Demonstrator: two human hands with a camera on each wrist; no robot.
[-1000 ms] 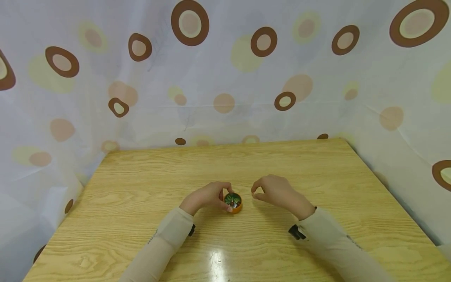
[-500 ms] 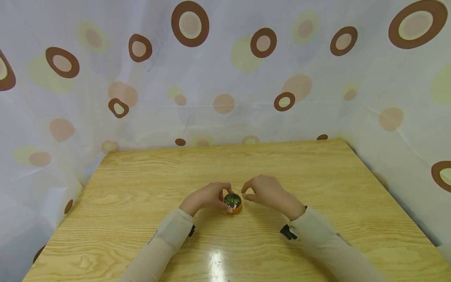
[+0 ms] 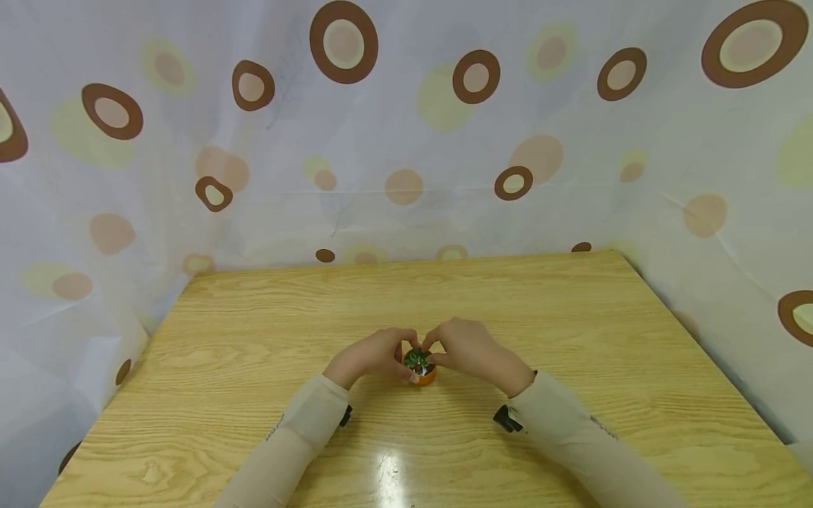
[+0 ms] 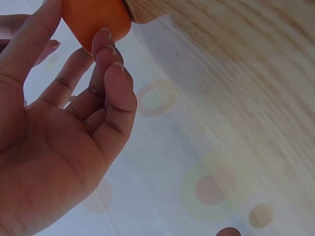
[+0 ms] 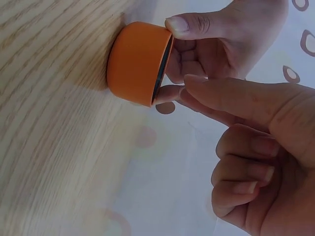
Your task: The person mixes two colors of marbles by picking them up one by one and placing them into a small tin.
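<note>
A small round orange container (image 3: 426, 379) with a green patterned top stands on the wooden table, its smooth side wall and rim seen large in the right wrist view. My left hand (image 3: 375, 356) grips it from the left, thumb at the near rim and index finger at the far rim. In the left wrist view the other fingers of my left hand (image 4: 64, 123) curl below the orange wall. My right hand (image 3: 470, 346) reaches over the container's right side, thumb and index finger bent towards each other above the top; I cannot tell whether something tiny is between them.
The light wooden table (image 3: 286, 303) extends around both hands. White sheeting (image 3: 394, 127) with brown, pink and yellow rounds hangs behind it and at both sides. Black devices sit at both wrists, the right one (image 3: 507, 419) plainly showing under the sleeve cuff.
My right hand has moved left, from beside the container to over its right rim. A small pale spot showed at its fingertips half a second ago. My left hand and the container have stayed put.
</note>
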